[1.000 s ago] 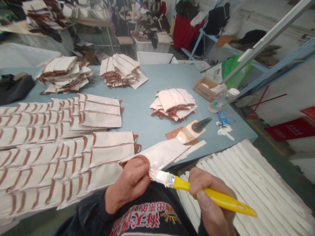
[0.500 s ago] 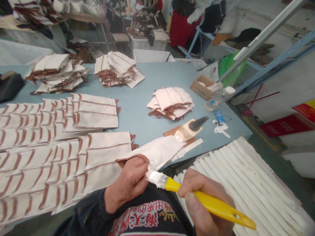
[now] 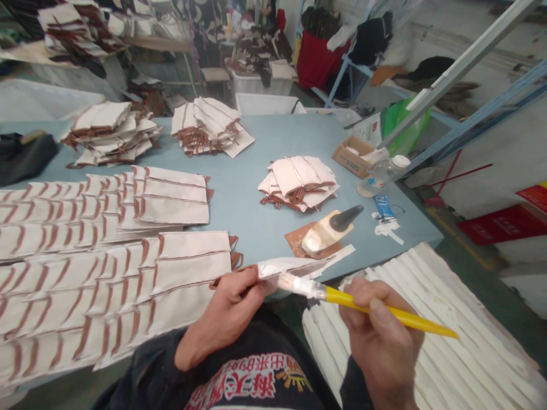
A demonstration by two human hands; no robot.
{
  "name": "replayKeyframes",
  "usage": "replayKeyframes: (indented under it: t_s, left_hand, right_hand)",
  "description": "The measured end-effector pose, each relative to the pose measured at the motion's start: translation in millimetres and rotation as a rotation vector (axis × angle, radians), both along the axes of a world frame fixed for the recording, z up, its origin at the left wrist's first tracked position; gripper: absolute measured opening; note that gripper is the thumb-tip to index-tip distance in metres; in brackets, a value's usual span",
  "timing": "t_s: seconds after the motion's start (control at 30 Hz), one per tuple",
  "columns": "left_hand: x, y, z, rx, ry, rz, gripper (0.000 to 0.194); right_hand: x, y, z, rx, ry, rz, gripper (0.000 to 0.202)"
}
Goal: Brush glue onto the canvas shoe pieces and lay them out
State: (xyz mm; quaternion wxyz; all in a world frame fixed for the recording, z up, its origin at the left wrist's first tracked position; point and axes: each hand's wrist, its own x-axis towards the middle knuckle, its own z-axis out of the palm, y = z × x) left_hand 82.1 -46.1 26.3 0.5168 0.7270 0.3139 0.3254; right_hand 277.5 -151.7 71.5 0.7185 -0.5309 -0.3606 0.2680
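My left hand [image 3: 234, 307] is closed on a white fabric piece with brown trim [image 3: 294, 265], pinching its near end at the table's front edge. In my right hand [image 3: 380, 324] is a paintbrush [image 3: 363, 308] with a yellow handle, held between thumb and fingers. White paste coats its bristles, which meet the near side of the fabric piece. Just beyond lies a cream-coloured container with a dark, tapered handle or spout [image 3: 327, 230], on a brown scrap [image 3: 299, 236]. Overlapping rows of white, brown-edged pieces [image 3: 188, 250] spread to the left of my hands.
Stacks of similar pieces [image 3: 301, 176] stand further back on the blue-grey table [image 3: 239, 188]. A small cardboard box [image 3: 354, 154] and a clear bottle [image 3: 380, 179] are at the right. Long white strips [image 3: 461, 319] lie below at right, and a metal bar [image 3: 453, 74] slants overhead.
The fabric piece has turned from lying broad side up to nearly edge-on. My right hand and the brush have shifted right and slightly up, and the handle lies flatter.
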Motion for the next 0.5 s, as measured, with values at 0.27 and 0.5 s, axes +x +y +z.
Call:
replayKeyframes:
  t_s: [0.27,0.5]
  left_hand:
    - [-0.2,20.7,24.8,-0.75,-0.11,-0.123,0.045]
    - [-5.5,17.5,26.1,-0.787,-0.1,-0.211,0.035]
  right_hand:
    - [11.7,5.3,7.4,0.05,-0.142,-0.097,0.029]
    - [13.4,17.6,11.4,0.033,-0.404,0.018,0.027]
